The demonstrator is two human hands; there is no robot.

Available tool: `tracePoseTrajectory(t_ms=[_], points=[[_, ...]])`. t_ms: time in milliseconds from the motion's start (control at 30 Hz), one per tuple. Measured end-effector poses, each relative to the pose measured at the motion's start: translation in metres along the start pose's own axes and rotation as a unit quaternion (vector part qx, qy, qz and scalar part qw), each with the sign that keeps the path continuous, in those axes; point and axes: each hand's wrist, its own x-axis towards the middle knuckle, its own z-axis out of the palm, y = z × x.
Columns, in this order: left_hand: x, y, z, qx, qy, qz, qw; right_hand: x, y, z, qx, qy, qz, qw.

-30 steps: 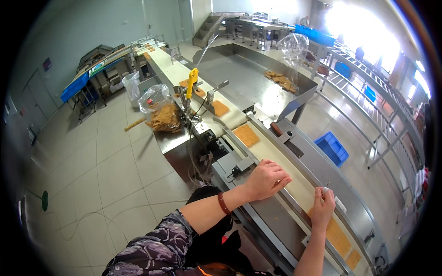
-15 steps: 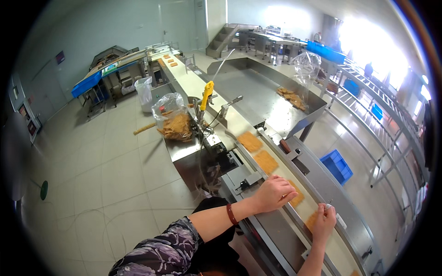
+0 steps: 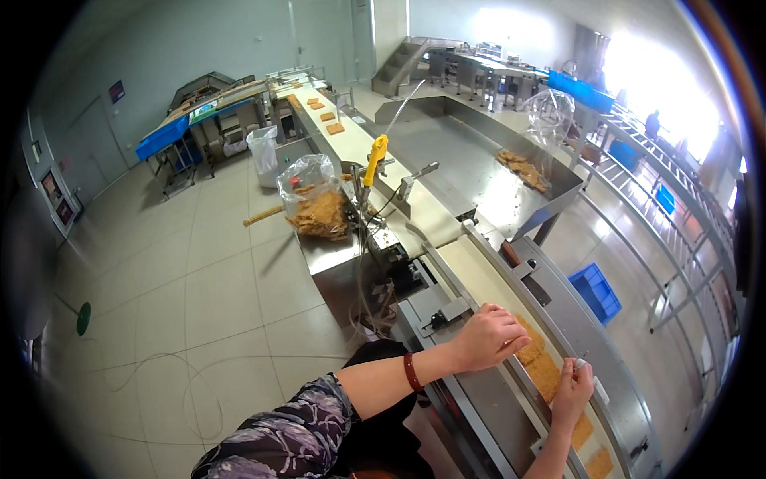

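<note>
A cream conveyor belt runs between metal rails from the far end down to the lower right. On it, flat golden-brown square crackers lie in a row beside and under my hands. My left hand is over the near rail, its fingers curled loosely beside a cracker; nothing shows in it, and the palm is hidden. At the opposite rail my right hand has thumb and fingers pinched at a small whitish thing I cannot make out. Further crackers lie below the right wrist.
Left of the belt stands a clear bag of broken crackers. Beyond is a yellow-handled tool on a stand. A wide steel tray holds more pieces. A blue crate sits on the floor beside metal racks.
The crackers have slid down the belt toward me, past my hands, leaving the upper stretch bare. More pieces have come along the far belt. My hands hold much the same pose; the view has shifted slightly.
</note>
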Motion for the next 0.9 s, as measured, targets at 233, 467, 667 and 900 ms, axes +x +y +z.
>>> tracePoseTrajectory(t_ms=[233,467,667,900], points=[[0.001,0.0,0.002,0.013,0.007,-0.001,1.0,0.0,-0.002,-0.002,0.002,0.0,-0.013,1.0],[0.0,0.0,0.003,0.014,0.008,-0.001,1.0,0.0,-0.007,-0.003,-0.019,-0.019,0.005,1.0],[0.003,0.002,0.0,0.011,0.0,-0.005,1.0,0.0,-0.011,-0.004,-0.018,-0.021,0.007,1.0],[0.001,0.001,0.001,0.007,0.004,0.002,1.0,0.001,-0.015,-0.005,-0.027,-0.023,-0.005,0.999]])
